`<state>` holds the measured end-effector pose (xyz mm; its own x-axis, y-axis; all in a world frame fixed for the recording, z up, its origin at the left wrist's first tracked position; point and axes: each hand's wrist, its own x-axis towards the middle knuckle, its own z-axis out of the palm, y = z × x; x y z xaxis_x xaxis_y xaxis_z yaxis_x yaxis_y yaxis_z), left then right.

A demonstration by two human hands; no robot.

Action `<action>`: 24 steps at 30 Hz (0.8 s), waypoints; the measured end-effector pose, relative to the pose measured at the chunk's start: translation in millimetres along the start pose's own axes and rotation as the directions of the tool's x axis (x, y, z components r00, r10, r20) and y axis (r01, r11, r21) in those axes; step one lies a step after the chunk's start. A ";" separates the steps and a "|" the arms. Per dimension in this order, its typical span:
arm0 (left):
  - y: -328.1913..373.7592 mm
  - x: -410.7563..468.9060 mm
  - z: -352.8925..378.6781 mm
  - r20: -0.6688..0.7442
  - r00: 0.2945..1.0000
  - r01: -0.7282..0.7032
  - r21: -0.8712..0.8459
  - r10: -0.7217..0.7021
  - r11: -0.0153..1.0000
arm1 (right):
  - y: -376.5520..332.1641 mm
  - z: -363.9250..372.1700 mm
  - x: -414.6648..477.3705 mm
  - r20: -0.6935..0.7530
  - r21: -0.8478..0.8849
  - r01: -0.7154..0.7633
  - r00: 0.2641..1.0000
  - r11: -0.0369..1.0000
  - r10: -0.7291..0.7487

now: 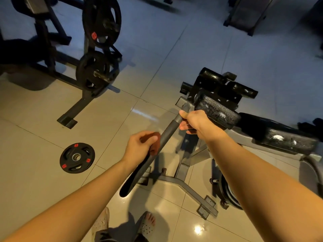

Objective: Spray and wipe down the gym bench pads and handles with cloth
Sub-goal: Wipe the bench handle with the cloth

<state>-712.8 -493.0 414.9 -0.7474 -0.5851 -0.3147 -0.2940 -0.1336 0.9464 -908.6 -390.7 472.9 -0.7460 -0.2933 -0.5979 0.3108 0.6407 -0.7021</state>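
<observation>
Basically, a glossy tiled floor (31, 105) fills the view, beige near the person, bluish further back. Upper left stands a black plate rack (87, 95) w/ a big weight plate (101, 20) hung up high and a smaller plate (92, 70) on a peg below it.

Right of centre is the gym bench (185, 185), a grey steel frame w/ feet flat on the tiles. Its black pads sit on the right: a long pad (286, 140) running toward the right edge, a shorter pad (216, 110) just beside the right hand, and roller pads (213, 75) behind. The long and shorter pads show white flecks on top.

The handle (167, 130) slants from the bench frame down-left toward the person. It's a grey metal tube at the top, w/ a dark foam grip over the rest.

Both bare forearms reach in from the bottom edge. The right hand (195, 121) grips the metal top of the handle, fingers curled round it, thumb on the near side. The left hand (139, 145) is lower down, approx mid-grip, w/ its fingers closed round a reddish-brown cloth (155, 144) that it presses against the foam.

A loose plate (77, 157) w/ red tabs lies flat on the floor, well left of the handle. At bottom centre are two feet in perforated clogs (146, 226).
</observation>
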 end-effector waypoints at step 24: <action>37.9 52.1 67.3 -0.078 0.997 0.007 -0.201 -0.023 0.979 | 0.3 0.9 -3.6 -0.019 -0.014 0.047 0.999 0.999 -0.047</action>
<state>-803.0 -474.7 429.5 -0.6918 -0.6423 -0.3300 -0.1733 -0.2960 0.9393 -905.3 -390.2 474.6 -0.7708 -0.3095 -0.5568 0.2674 0.6361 -0.7238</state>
